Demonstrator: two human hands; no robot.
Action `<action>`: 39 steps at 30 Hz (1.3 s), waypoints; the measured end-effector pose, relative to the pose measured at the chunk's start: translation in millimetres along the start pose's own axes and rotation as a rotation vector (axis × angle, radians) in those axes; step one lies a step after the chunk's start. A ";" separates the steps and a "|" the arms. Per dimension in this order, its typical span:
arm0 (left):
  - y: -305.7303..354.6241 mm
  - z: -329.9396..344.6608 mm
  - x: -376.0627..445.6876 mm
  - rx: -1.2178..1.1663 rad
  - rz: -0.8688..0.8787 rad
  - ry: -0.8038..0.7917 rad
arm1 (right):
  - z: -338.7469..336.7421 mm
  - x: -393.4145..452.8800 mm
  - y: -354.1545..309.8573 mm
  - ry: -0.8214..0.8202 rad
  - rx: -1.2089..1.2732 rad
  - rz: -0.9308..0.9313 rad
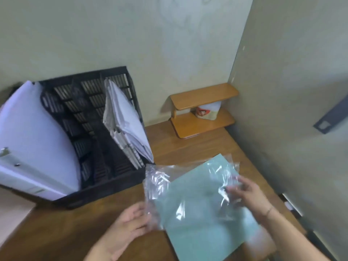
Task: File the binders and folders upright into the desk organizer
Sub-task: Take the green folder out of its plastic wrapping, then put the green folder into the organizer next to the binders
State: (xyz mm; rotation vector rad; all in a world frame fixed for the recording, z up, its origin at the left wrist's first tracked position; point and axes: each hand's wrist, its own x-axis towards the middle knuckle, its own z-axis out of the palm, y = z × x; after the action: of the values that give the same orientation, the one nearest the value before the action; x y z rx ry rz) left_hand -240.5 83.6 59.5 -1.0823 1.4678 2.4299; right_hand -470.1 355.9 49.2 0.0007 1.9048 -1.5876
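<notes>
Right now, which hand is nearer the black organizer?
Left. The left hand sits at the plastic sleeve's near-left edge, just below the organizer's front wall. The right hand is on the green folder, farther right.

organizer point(90, 117) middle slots seemingly free, white binder point(35, 136) left, folders point(126, 121) right

Dim, soft, blurred picture; glare on plastic wrap point(190, 187); edges bowed.
</notes>
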 end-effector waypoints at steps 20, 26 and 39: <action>-61.6 81.8 54.4 0.958 0.057 0.724 | -39.7 171.0 -41.9 0.591 -0.580 -0.492; -71.1 95.0 55.4 0.217 0.017 0.744 | -14.0 51.6 43.6 0.389 -1.104 -0.075; -67.8 56.6 28.7 0.075 -0.011 0.683 | -14.7 -2.3 67.8 0.319 -0.917 0.007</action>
State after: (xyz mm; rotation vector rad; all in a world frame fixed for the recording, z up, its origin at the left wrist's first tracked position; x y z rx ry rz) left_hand -262.2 157.7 7.9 -2.0199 1.6707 2.0587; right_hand -448.5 387.9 -8.6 -0.1355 2.7132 -0.6063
